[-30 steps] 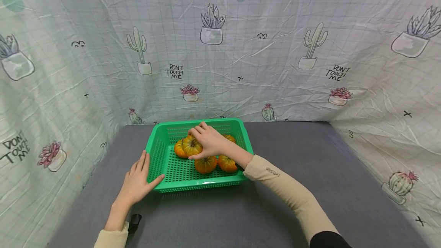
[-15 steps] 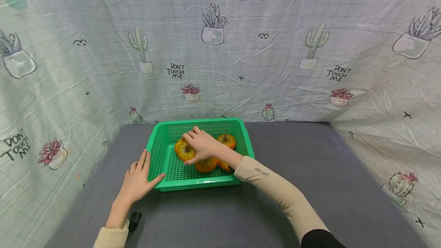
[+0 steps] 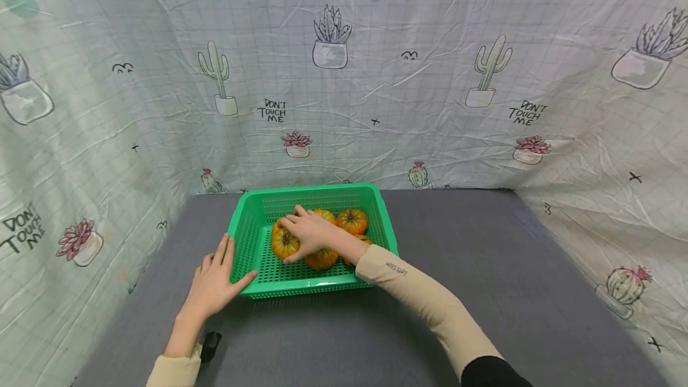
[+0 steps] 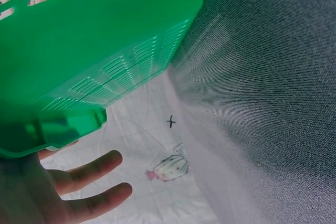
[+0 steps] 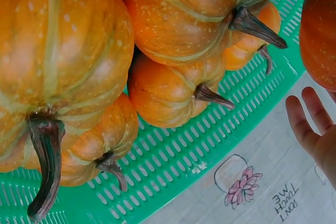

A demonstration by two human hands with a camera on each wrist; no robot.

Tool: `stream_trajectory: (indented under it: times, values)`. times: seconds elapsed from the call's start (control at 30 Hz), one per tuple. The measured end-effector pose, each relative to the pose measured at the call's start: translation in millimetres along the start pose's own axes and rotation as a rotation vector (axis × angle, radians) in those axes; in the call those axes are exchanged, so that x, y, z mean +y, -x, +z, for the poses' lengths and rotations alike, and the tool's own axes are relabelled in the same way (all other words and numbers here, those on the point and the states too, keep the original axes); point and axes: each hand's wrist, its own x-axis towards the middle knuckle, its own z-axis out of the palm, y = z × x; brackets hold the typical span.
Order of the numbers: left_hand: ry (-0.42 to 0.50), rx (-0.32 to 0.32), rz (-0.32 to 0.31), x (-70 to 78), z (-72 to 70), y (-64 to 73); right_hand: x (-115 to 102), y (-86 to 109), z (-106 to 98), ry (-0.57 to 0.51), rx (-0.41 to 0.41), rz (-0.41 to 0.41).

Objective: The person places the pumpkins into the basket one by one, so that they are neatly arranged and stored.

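Observation:
A green plastic basket (image 3: 322,283) holds several small orange pumpkins, among them a pumpkin (image 3: 352,221) at the back right and another pumpkin (image 3: 321,260) near the front. My right hand (image 3: 309,233) reaches over them and grips a ribbed pumpkin (image 3: 285,245) at the left, thumb on its near side and fingers over its top. In the right wrist view this held pumpkin (image 5: 317,32) shows only partly, at the right edge. With fingers straight and spread, my left hand (image 3: 212,284) rests against the basket's left side; its left wrist view shows the outer basket wall (image 4: 100,45).
The basket stands on a grey cloth-covered table (image 3: 462,255). A pale curtain (image 3: 344,94) printed with cacti hangs behind and at both sides. Beside my left wrist is a small black object (image 3: 211,346).
My right hand has moved left and down with the pumpkin, lowering it toward the basket's left part. More of the pumpkins behind it show now. My left hand has stayed in place.

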Motion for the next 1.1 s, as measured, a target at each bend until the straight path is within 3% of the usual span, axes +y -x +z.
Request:
stream_trajectory:
  times: [0.23, 0.43, 0.8, 1.1]
  values:
    - [-0.002, 0.004, 0.001, 0.8, -0.4, 1.0, 1, -4.2, 10, 0.094, -0.044, -0.019]
    - [0.005, 0.001, 0.003, 0.5, -0.9, 1.5, 0, -7.1, 13, 0.110, -0.025, -0.035]
    - [0.013, -0.003, 0.009, -0.1, -0.5, 1.6, -2, -12.5, 14, 0.069, -0.080, -0.046]
    - [0.015, -0.006, 0.008, -0.7, -0.7, 1.0, -2, -16.9, 20, 0.139, -0.068, -0.072]
